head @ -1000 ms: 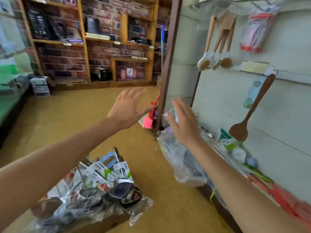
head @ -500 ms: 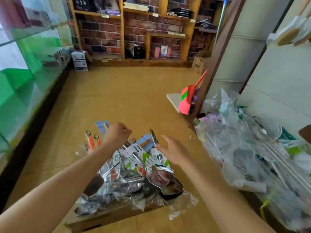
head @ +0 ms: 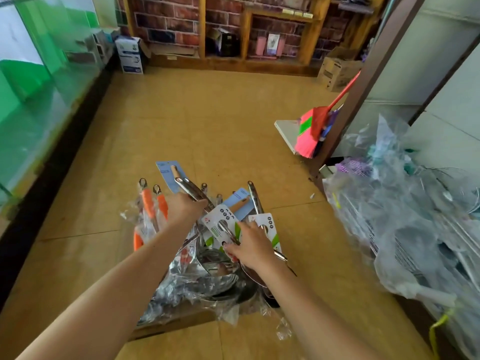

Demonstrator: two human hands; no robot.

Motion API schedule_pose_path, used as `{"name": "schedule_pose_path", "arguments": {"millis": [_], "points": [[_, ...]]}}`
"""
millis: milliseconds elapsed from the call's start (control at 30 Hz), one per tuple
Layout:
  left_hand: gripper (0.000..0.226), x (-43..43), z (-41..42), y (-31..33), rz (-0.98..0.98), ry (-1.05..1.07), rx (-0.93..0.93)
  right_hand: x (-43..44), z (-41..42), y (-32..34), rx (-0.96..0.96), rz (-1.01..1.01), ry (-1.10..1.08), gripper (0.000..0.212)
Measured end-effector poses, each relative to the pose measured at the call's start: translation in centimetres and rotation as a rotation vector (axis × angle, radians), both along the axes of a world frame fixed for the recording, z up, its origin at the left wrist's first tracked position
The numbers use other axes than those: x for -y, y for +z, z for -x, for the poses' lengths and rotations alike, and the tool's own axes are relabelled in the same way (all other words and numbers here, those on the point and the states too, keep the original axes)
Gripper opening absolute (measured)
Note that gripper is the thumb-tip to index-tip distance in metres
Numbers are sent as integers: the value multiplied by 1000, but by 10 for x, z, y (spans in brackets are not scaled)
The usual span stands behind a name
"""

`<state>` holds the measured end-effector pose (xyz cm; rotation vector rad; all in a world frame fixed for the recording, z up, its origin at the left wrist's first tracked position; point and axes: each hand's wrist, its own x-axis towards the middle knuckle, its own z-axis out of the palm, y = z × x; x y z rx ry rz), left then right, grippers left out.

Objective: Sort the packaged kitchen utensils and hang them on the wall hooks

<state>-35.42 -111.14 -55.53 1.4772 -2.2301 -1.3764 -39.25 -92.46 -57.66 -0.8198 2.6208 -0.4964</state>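
**Shop floor, viewed from above.** A tan floor [head: 207, 120] fills the field. Wooden shelving [head: 313, 35] against a brick-pattern wall closes it at 12 o'clock. A green-tinted glass counter [head: 39, 105] runs along 9 o'clock. A pink broom [head: 310, 133] leans beside a brown post [head: 363, 94] at 2 o'clock, and clear plastic bags of goods [head: 405, 229] lie heaped at 3 o'clock.

The pile of packaged utensils [head: 207, 279] rests on cardboard [head: 181, 324] on the floor at 6 o'clock. Its handles point away toward 12 o'clock and its bowls lie nearest the viewer.

The left hand [head: 185, 210] has its fingers curled round a steel handle [head: 191, 190]. The handle's long axis runs from 5 to 11 o'clock and its far end lies on a blue card [head: 166, 170]. The right hand [head: 253, 245] pinches a carded utensil [head: 220, 222] by its shaft, thumb against fingers. The shaft also runs toward 11 o'clock.

Two orange-handled utensils [head: 148, 203] stand at the pile's 9 o'clock edge.
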Motion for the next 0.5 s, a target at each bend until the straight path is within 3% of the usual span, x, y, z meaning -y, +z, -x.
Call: {"name": "schedule_pose_path", "arguments": {"millis": [67, 233, 400, 500], "points": [[24, -7, 0, 11, -10, -4, -16, 2, -1, -3, -39, -3, -10, 68], [37, -2, 11, -1, -221, 147, -86, 10, -1, -10, -70, 17, -35, 63], [39, -10, 8, 5, -272, 165, -95, 11, 8, -12, 41, 100, -83, 67], [35, -11, 7, 9, -270, 159, -91, 12, 14, -8, 221, 239, -139, 58]]}}
